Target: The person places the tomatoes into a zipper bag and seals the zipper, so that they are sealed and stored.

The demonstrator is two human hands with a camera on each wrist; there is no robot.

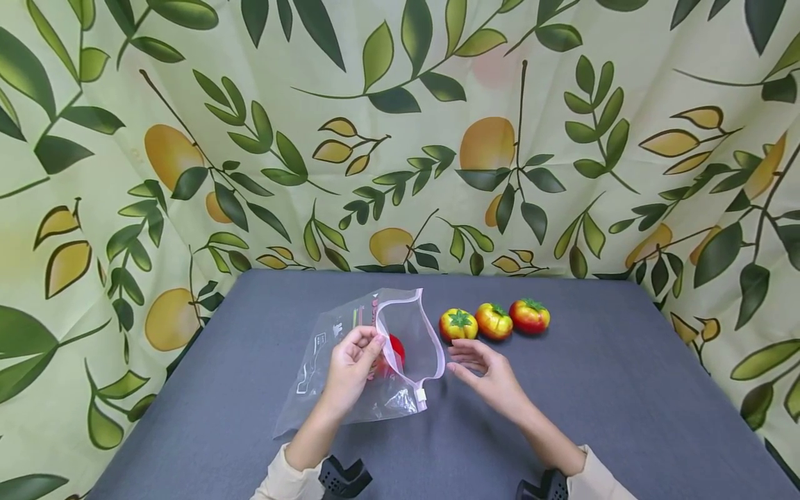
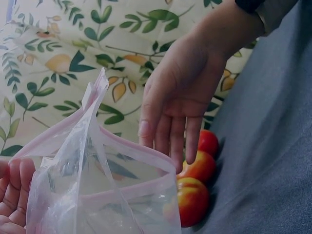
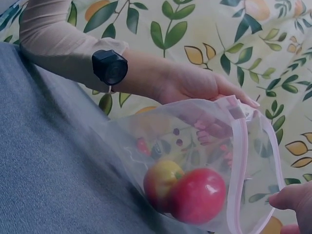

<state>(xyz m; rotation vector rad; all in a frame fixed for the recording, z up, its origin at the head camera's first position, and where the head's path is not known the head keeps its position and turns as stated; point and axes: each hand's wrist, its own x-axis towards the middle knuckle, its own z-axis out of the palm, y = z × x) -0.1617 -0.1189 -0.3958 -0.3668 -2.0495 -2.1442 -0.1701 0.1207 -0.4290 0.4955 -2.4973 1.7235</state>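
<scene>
A clear zip bag (image 1: pixel 340 368) with a pink-edged mouth and white slider stands held up over the table, its mouth spread open to the right. My left hand (image 1: pixel 353 364) pinches its rim between thumb and fingers. Through the plastic show a red fruit like a tomato (image 3: pixel 199 195) and a yellow-red one (image 3: pixel 161 183); in the head view my left hand partly hides the contents. My right hand (image 1: pixel 487 375) is beside the mouth, fingers loosely extended, holding nothing; whether a fingertip touches the rim I cannot tell. Just beyond it sit three yellow-red tomatoes (image 1: pixel 458 325) with green leafy tops.
The three tomatoes line up in a row toward the right, close to one another. They rest on a dark grey table (image 1: pixel 625 389). A leaf-and-fruit patterned cloth (image 1: pixel 400 173) hangs behind its far edge and along both sides.
</scene>
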